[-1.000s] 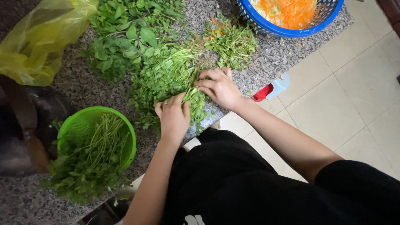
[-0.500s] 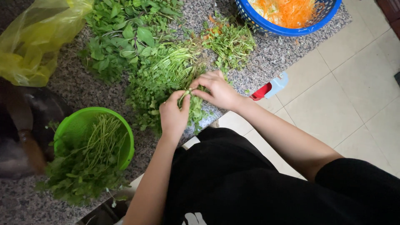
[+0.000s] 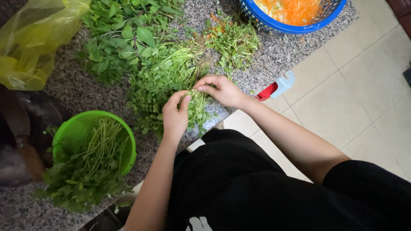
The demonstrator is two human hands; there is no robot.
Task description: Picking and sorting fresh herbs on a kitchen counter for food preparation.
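We stand at a speckled granite counter point(image 3: 77, 92), and most of it is covered with green herbs. The biggest heap is the broad-leaf greens point(image 3: 122, 36) at the far side. Just beside it lies the pile of thin-stemmed herbs point(image 3: 165, 79), and this is where we work: it reaches from the middle of the counter down to the near edge. A smaller loose bunch point(image 3: 233, 40) lies to the right, with some orange bits among it.

Our left hand point(image 3: 175, 117) is closed around a small bundle of herb sprigs point(image 3: 198, 107) at the near edge of the pile. Our right hand point(image 3: 220, 90) pinches the top of the same sprigs with thumb and fingertips; the other fingers are curled.

We judge the sorting is perhaps half done. The green colander point(image 3: 92, 137) at the left is already full, stems and leaves spill over its rim, but the pile on the counter is not small and the broad-leaf heap looks untouched.

Around us: a yellow plastic bag point(image 3: 36, 40) at the far left, a blue basket point(image 3: 295, 15) with shredded orange vegetable at the far right, and a red and pale blue object point(image 3: 277, 87) under the counter edge, which we cannot identify. Nothing stands between the hands and the colander.
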